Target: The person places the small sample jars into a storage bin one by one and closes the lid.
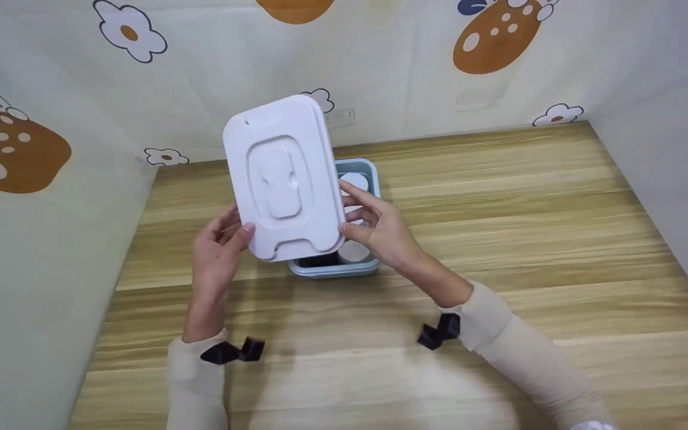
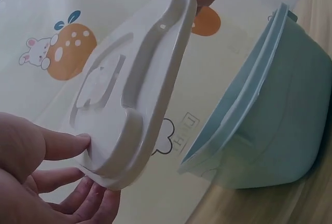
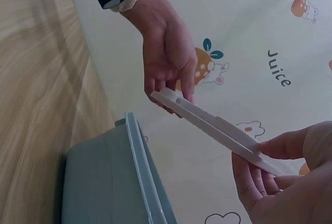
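Note:
A white plastic lid (image 1: 284,179) with a raised rim and a moulded recess is held tilted above a light blue bin (image 1: 335,272). My left hand (image 1: 218,251) pinches its lower left edge, thumb on the upper face and fingers beneath. On the lower right edge my right hand (image 1: 383,233) grips it the same way. The left wrist view shows the lid (image 2: 135,89) apart from the bin (image 2: 275,110). Inside the bin, white round-topped containers (image 1: 354,251) and something dark (image 1: 320,260) show; the lid hides the rest.
The bin stands on a wood-grain table (image 1: 529,239). Behind it rises a pale wall covering (image 1: 392,71) printed with flowers and orange fruit, and similar covering runs along both sides. Black devices (image 1: 439,331) are strapped at both wrists.

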`<state>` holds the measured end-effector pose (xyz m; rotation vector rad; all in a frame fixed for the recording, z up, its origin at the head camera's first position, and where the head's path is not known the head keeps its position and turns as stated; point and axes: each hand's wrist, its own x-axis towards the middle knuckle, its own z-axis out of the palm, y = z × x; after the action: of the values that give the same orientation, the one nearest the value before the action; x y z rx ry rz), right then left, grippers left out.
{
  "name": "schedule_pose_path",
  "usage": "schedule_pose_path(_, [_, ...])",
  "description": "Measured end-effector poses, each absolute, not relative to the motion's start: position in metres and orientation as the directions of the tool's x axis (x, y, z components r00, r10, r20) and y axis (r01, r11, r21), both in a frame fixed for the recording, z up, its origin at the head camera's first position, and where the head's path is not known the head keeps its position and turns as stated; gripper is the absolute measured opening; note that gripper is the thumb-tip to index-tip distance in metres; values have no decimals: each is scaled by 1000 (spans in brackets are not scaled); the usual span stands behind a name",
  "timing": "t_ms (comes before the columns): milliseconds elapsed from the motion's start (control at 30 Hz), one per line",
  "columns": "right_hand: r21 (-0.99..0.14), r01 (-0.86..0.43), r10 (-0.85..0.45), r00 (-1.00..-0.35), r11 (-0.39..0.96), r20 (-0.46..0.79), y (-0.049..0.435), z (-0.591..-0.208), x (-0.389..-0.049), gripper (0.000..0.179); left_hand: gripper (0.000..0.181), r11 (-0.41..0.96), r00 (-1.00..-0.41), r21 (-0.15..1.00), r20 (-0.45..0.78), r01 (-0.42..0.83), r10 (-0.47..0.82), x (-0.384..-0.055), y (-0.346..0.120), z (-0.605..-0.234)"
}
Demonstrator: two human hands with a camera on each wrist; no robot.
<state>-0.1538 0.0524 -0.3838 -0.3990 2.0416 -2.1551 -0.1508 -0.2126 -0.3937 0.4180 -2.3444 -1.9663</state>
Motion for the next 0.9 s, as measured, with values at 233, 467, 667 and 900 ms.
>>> schedule_pose_path(233, [-1000, -2, -216, -976, 13, 0, 71, -389, -154, 63, 51, 208, -973, 966, -115, -157, -199, -153, -195, -398])
schedule_pose_path(467, [-998, 48, -99, -994, 51, -53, 80, -400, -153, 60, 52, 279, -974, 935, -192, -219, -120, -156, -186, -403])
schedule_pose_path(667, [-982, 11, -11, -1000, 189, -13, 82, -414, -153, 61, 53, 312, -973, 922, -220, -231, -71, -159, -182, -408])
schedule_pose_path(900, [-972, 41, -12, -999, 229, -45, 85, -423, -153, 63, 53, 360, -969, 900, -238, -245, -63, -162, -178, -412])
